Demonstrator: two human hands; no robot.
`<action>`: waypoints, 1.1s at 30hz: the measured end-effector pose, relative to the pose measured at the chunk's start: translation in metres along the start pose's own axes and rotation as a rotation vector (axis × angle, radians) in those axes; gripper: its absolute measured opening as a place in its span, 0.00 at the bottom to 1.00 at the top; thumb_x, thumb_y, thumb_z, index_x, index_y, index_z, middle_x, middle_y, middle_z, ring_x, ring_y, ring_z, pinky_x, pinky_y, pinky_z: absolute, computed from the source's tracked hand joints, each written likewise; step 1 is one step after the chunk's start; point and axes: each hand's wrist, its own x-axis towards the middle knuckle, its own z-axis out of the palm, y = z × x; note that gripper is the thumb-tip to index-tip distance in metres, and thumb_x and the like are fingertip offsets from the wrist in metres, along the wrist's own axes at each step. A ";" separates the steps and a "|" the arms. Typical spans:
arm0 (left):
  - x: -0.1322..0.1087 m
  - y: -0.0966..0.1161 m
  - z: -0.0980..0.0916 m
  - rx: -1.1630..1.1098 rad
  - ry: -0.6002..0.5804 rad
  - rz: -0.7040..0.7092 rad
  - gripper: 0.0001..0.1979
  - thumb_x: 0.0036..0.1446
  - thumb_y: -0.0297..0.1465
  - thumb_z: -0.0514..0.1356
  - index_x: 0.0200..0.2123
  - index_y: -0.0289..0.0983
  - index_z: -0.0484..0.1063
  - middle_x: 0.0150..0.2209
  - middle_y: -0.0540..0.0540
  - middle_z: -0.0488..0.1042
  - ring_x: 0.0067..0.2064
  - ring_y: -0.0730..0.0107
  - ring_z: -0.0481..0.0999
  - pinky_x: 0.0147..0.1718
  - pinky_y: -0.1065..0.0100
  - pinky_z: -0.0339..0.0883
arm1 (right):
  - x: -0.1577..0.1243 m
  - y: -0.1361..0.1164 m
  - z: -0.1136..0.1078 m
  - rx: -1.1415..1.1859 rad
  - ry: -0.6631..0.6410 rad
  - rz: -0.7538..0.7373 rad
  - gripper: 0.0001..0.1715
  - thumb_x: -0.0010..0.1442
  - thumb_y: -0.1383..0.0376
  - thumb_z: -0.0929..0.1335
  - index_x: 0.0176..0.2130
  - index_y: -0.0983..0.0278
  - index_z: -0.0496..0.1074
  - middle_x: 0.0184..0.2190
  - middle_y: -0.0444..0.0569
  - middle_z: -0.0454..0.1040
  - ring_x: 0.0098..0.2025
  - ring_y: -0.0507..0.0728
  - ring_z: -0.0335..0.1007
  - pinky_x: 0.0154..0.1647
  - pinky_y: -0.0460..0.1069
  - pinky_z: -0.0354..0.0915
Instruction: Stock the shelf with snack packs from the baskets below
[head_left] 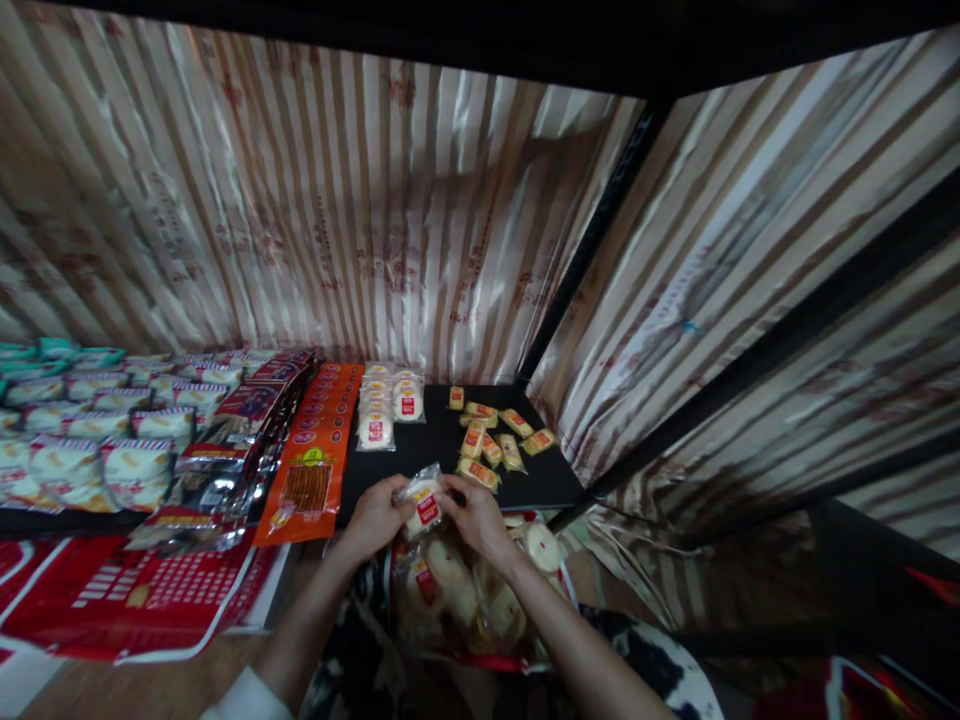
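Note:
My left hand [377, 520] and my right hand [474, 517] are both closed on one small clear packet holding a round pale cake with a red label [422, 502], just above the shelf's front edge. Below my hands lies an open big bag [457, 600] filled with several more of these wrapped cakes. On the black shelf [435, 450] behind stand two rows of the same cakes [390, 405]. To their right lie several small yellow snack packets [491, 440], loosely scattered.
Orange snack bags [315, 455], dark foil packs [247, 420] and rows of white wrapped cakes [90, 440] fill the shelf's left part. A red printed bag [127, 590] hangs over the front left. Striped shiny sheeting [337, 200] lines the back and right side.

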 end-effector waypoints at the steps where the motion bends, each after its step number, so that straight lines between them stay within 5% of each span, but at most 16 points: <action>1: 0.007 0.000 -0.001 -0.006 0.034 -0.009 0.11 0.46 0.29 0.58 0.36 0.39 0.73 0.27 0.53 0.74 0.29 0.72 0.71 0.30 0.73 0.63 | 0.007 0.002 0.001 0.022 -0.007 0.020 0.15 0.54 0.60 0.66 0.39 0.62 0.75 0.32 0.48 0.76 0.35 0.57 0.70 0.38 0.51 0.65; 4: 0.030 0.004 0.000 -0.051 0.227 -0.059 0.22 0.47 0.29 0.59 0.48 0.36 0.67 0.29 0.50 0.74 0.28 0.73 0.71 0.31 0.72 0.65 | 0.031 0.010 0.007 0.116 0.037 0.107 0.14 0.53 0.59 0.65 0.36 0.63 0.75 0.28 0.46 0.76 0.30 0.55 0.70 0.32 0.48 0.64; 8: 0.051 0.011 0.011 -0.021 0.411 0.000 0.23 0.51 0.27 0.55 0.53 0.33 0.63 0.45 0.39 0.72 0.41 0.67 0.74 0.39 0.68 0.67 | 0.070 0.022 0.016 0.138 0.155 0.208 0.14 0.53 0.56 0.65 0.35 0.62 0.74 0.26 0.45 0.75 0.29 0.54 0.70 0.28 0.47 0.63; 16: 0.084 -0.004 0.043 0.087 0.297 -0.006 0.20 0.53 0.25 0.53 0.51 0.33 0.67 0.56 0.38 0.66 0.59 0.60 0.62 0.59 0.61 0.53 | 0.131 0.037 0.038 -0.112 0.165 0.377 0.14 0.57 0.58 0.62 0.37 0.63 0.72 0.31 0.49 0.76 0.32 0.56 0.71 0.29 0.47 0.60; 26: 0.113 -0.009 0.043 0.155 0.185 -0.164 0.24 0.57 0.26 0.49 0.58 0.29 0.59 0.62 0.38 0.57 0.62 0.64 0.56 0.60 0.65 0.48 | 0.165 0.044 0.062 -0.220 0.055 0.476 0.14 0.59 0.59 0.62 0.41 0.63 0.71 0.36 0.50 0.76 0.39 0.56 0.72 0.34 0.46 0.62; 33: 0.122 -0.010 0.041 0.125 0.207 -0.184 0.23 0.56 0.25 0.50 0.56 0.29 0.61 0.61 0.37 0.58 0.62 0.63 0.56 0.60 0.64 0.49 | 0.175 0.050 0.070 -0.212 0.023 0.451 0.13 0.59 0.60 0.62 0.41 0.62 0.71 0.37 0.48 0.76 0.39 0.54 0.72 0.35 0.45 0.61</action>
